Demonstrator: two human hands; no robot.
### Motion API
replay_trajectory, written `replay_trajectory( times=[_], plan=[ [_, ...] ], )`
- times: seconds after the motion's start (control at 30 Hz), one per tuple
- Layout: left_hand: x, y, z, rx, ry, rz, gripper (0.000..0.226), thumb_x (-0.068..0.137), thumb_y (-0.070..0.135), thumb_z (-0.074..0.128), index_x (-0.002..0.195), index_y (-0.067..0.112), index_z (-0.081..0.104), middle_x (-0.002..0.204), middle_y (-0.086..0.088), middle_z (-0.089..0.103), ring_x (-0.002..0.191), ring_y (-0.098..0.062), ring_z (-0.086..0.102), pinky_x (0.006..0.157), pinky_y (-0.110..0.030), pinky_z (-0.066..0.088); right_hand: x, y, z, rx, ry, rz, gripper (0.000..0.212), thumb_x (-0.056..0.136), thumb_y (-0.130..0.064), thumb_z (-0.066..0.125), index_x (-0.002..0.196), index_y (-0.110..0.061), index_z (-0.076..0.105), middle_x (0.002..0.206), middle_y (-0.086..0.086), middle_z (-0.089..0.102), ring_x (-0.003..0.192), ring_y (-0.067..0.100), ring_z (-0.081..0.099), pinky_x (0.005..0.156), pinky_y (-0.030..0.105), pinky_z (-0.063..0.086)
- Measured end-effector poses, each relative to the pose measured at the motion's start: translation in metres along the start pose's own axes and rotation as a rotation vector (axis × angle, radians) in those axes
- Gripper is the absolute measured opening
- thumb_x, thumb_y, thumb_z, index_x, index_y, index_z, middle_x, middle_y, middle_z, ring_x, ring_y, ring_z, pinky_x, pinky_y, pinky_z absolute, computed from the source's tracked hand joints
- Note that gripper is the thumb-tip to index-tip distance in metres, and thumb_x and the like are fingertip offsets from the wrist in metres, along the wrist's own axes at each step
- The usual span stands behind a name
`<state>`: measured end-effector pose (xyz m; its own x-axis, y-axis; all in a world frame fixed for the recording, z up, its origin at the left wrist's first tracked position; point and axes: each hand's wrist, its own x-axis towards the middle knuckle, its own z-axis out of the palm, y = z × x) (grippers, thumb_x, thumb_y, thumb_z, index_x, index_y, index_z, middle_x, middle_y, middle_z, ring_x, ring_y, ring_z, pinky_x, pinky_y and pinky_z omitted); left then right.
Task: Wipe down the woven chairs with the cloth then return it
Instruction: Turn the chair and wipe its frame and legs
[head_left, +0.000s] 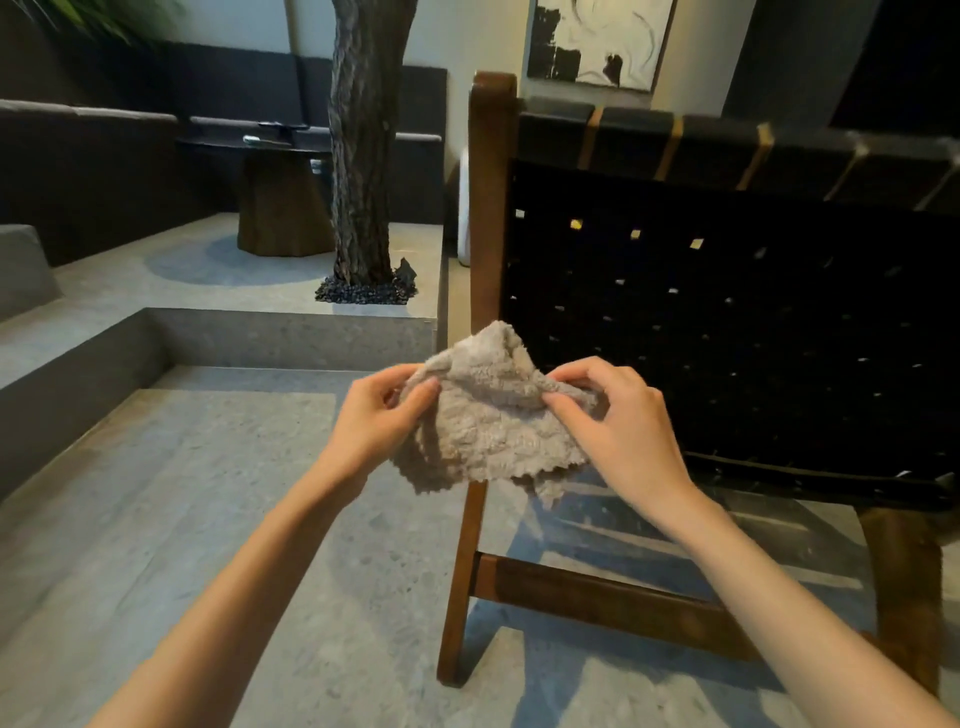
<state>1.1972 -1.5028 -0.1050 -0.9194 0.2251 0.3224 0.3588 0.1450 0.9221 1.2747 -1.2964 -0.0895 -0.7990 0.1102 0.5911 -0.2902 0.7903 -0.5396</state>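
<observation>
A fluffy beige cloth (485, 421) hangs in the air between my two hands, in front of the chair's left rear post. My left hand (382, 413) pinches its left edge between thumb and fingers. My right hand (615, 415) pinches its right edge the same way. The woven chair (727, 312) stands just behind the cloth and to the right, seen from the back: black woven straps on a dark brown wooden frame. Neither hand touches the chair.
Grey stone floor (218, 519) spreads to the left, with stone steps (83, 364) rising at far left. A tree trunk (363, 156) stands behind on a raised platform, with a dark round side table (275, 171) and a dark sofa beyond. A framed picture (597, 41) hangs on the wall.
</observation>
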Motion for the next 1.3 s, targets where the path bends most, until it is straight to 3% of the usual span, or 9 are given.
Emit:
replay_trajectory(
  times=[0.07,0.17,0.3,0.4,0.5,0.6,0.8,1.0,1.3],
  plan=[
    [0.01,0.022,-0.006,-0.019,0.098,0.041,0.017,0.093,0.022,0.058,0.098,0.011,0.07,0.081,-0.005,0.069,0.076,-0.007,0.061,0.067,-0.018,0.047,0.011,-0.019,-0.01,-0.035,0.079,-0.042,0.011,0.087,-0.029,0.067,0.098,-0.033,0.066,0.088,-0.028,0.053,0.102,0.004,0.047,0.093,0.031,0.036],
    [0.03,0.051,-0.006,0.094,0.297,0.089,0.021,0.091,0.039,0.058,0.093,0.021,0.069,0.102,-0.013,0.057,0.103,-0.021,0.049,0.096,-0.038,0.039,0.028,-0.046,-0.024,-0.084,0.259,-0.141,0.012,0.083,-0.034,0.07,0.095,-0.031,0.07,0.088,-0.018,0.053,0.094,0.006,0.04,0.084,0.02,0.031],
    [0.048,0.09,-0.004,0.129,0.572,0.224,0.011,0.086,0.042,0.064,0.094,0.035,0.067,0.099,-0.001,0.047,0.098,-0.013,0.039,0.092,-0.029,0.035,0.052,-0.069,-0.039,-0.021,0.406,-0.176,0.01,0.082,-0.034,0.072,0.091,-0.028,0.074,0.066,-0.01,0.052,0.062,0.004,0.048,0.056,0.012,0.036],
    [0.057,0.11,-0.001,-0.03,0.571,0.342,0.019,0.088,0.03,0.065,0.103,0.021,0.072,0.087,0.009,0.067,0.082,0.001,0.058,0.075,-0.019,0.049,0.064,-0.079,-0.04,0.048,0.463,-0.161,0.011,0.086,-0.029,0.069,0.094,-0.024,0.075,0.052,-0.011,0.056,0.052,0.003,0.055,0.052,0.014,0.042],
    [0.065,0.124,0.009,-0.106,0.608,0.387,0.019,0.091,0.028,0.061,0.104,0.016,0.069,0.076,0.012,0.063,0.065,0.005,0.055,0.062,-0.014,0.046,0.075,-0.093,-0.036,0.097,0.536,-0.196,0.011,0.089,-0.023,0.067,0.097,-0.018,0.072,0.061,-0.009,0.065,0.057,0.003,0.063,0.059,0.016,0.052],
    [0.068,0.133,0.019,-0.198,0.571,0.431,0.02,0.094,0.031,0.056,0.113,0.026,0.056,0.089,0.001,0.061,0.076,-0.001,0.058,0.07,-0.021,0.051,0.088,-0.105,-0.034,0.117,0.603,-0.238,0.015,0.089,-0.022,0.067,0.103,-0.016,0.067,0.072,-0.008,0.07,0.062,0.003,0.066,0.067,0.009,0.05],
    [0.078,0.132,0.022,-0.286,0.261,0.556,0.041,0.098,0.022,0.05,0.139,0.019,0.045,0.136,-0.003,0.051,0.126,-0.017,0.049,0.103,-0.043,0.043,0.1,-0.113,-0.027,-0.026,0.57,-0.327,0.038,0.088,-0.025,0.067,0.125,-0.02,0.059,0.091,-0.001,0.071,0.079,0.012,0.067,0.07,0.033,0.059],
    [0.087,0.121,0.024,-0.213,0.308,0.689,0.043,0.096,0.011,0.051,0.139,0.007,0.044,0.137,-0.006,0.052,0.129,-0.015,0.047,0.107,-0.042,0.04,0.108,-0.093,-0.012,0.046,0.604,-0.327,0.02,0.091,-0.018,0.064,0.107,-0.01,0.073,0.078,0.003,0.072,0.066,0.016,0.065,0.064,0.035,0.056],
    [0.076,0.076,0.039,-0.288,0.377,0.608,0.051,0.091,0.006,0.06,0.137,0.016,0.041,0.133,0.002,0.054,0.125,-0.014,0.051,0.102,-0.046,0.045,0.097,-0.044,0.028,0.205,0.621,-0.337,0.017,0.084,-0.005,0.07,0.101,-0.002,0.073,0.085,0.006,0.072,0.076,0.007,0.063,0.07,0.01,0.049]
  ],
)
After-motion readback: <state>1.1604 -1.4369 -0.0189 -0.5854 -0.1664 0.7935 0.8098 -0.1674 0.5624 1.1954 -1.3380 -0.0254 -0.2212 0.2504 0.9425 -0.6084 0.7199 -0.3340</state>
